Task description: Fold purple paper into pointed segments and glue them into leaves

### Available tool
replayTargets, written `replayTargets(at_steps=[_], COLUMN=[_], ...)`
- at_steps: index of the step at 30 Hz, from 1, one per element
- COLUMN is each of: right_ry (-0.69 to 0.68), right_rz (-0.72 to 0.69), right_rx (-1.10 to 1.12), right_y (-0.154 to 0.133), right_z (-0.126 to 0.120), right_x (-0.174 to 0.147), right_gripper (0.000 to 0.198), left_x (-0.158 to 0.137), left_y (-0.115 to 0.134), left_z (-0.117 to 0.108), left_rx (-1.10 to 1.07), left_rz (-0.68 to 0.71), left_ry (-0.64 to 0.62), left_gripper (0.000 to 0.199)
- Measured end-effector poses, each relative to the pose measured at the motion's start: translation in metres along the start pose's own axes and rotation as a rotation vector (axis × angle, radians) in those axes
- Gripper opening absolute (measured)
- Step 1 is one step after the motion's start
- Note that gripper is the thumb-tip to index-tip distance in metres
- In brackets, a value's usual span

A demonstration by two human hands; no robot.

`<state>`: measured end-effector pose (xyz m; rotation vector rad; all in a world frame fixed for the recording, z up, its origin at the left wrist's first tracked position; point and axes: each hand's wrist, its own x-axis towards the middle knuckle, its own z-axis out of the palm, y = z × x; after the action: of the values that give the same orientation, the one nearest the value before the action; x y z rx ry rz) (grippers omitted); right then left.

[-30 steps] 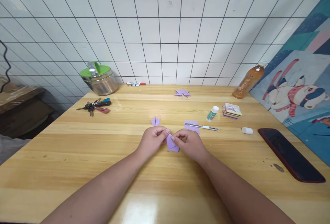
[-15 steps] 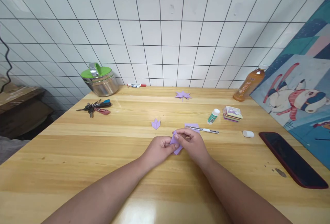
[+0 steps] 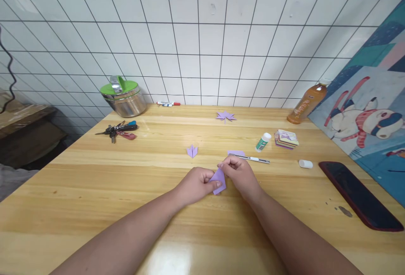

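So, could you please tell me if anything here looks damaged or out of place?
Yes: a dark patch on the table, just left of the phone, stands out against the paler wood; I cannot tell whether it is stain or damage. A white cap also lies on its side, apart from the glue stick.

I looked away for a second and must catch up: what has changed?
The left hand has shifted rightward and nearer the camera, its thumb now low on the purple paper instead of at its upper left. The right hand now has its fingers at the paper's top tip. Nothing was visibly let go. The glue stick and craft knife stayed put.
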<state>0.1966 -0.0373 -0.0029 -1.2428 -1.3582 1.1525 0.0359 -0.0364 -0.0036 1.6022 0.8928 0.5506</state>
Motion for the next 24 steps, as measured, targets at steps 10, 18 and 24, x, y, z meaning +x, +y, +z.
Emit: replayTargets(at_steps=[10,18,24], right_ry=[-0.099,-0.072,-0.103], right_rz=[-0.655,-0.777,-0.716], right_rx=[-0.606,-0.706,-0.639], right_y=[-0.011,-0.008,-0.004], right_z=[-0.013,-0.009,-0.011], right_x=[-0.01,-0.006,-0.004], right_gripper=[0.037,0.015,0.013], left_x=[0.005,0.005,0.005], left_y=[-0.004,-0.007,-0.007], left_z=[-0.014,-0.017,-0.019], left_rx=[-0.482,-0.497,-0.651], left_rz=[-0.078,-0.086,-0.109], left_ry=[0.172,0.141,0.122], left_gripper=[0.028,0.024,0.025])
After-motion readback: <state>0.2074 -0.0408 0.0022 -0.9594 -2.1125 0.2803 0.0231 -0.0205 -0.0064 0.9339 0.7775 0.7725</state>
